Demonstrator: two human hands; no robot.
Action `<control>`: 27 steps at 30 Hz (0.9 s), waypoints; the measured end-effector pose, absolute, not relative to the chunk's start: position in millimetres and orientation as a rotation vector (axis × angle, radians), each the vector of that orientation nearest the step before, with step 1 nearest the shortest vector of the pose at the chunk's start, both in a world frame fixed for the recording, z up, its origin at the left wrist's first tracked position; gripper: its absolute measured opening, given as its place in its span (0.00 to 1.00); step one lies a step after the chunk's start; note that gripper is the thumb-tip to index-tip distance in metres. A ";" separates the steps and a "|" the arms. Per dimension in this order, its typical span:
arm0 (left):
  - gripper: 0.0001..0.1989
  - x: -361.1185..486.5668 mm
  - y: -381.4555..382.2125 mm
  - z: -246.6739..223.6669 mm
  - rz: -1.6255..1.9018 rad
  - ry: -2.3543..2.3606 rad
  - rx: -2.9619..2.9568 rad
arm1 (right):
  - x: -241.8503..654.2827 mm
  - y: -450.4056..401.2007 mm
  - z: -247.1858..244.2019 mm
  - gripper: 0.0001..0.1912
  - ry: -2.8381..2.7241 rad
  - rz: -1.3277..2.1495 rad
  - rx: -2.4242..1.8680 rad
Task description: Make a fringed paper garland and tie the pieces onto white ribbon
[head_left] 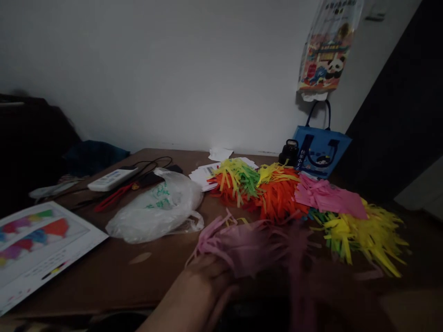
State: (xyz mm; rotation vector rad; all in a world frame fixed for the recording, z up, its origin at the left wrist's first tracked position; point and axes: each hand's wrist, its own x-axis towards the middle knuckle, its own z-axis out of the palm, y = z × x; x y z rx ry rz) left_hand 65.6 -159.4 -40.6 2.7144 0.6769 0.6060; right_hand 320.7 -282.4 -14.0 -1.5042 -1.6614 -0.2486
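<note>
Near the front edge of the brown table, my left hand is closed on fringed pink paper, which spreads away to the right and is smeared by motion. My right hand cannot be made out; the lower right is dark and blurred. Behind the held paper lie bundles of cut paper strips: yellow and green, orange, and a large yellow one at the right. Another pink fringed piece rests on top of the right-hand bundles.
A white plastic bag sits left of the bundles, with a white power strip and cables behind it. At far left lies a printed sheet. A blue bag and black bottle stand at the back right.
</note>
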 end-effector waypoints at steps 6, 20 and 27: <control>0.12 57.5 -187.6 -18.2 0.614 0.583 1.862 | 257.4 -254.2 -10.7 0.15 -2.273 -0.503 -1.060; 0.17 58.0 -201.3 -74.8 0.478 0.573 0.790 | 237.6 -259.0 -51.7 0.10 -2.006 -0.299 -1.150; 0.19 62.6 -197.9 -71.4 0.797 0.648 1.149 | 231.8 -253.3 -65.9 0.10 -1.903 0.021 -1.128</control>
